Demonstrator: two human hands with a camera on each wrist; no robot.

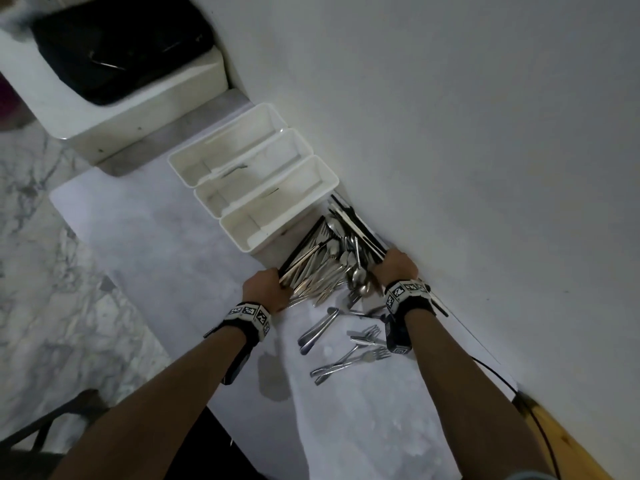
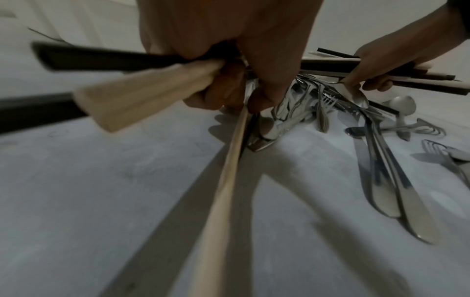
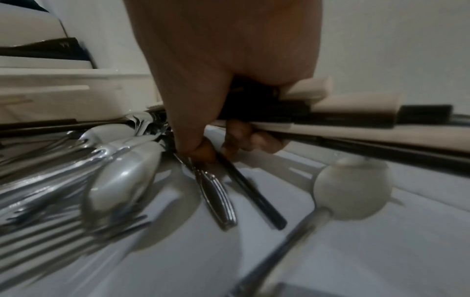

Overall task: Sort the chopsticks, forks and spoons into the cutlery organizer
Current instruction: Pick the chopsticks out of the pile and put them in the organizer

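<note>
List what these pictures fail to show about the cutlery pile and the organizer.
- Pile, head view: pieces overlap, too small to count.
- Right hand, right wrist view: it hides how many chopsticks it grips.
- Left hand, left wrist view: motion blur smears its chopsticks.
- Organizer, head view: dim; marks inside unidentifiable.

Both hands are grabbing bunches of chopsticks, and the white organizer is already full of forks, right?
Not quite. Both hands, left hand and right hand, do grip chopsticks, but the head view shows the white organizer almost empty; the forks still lie on the table.
</note>
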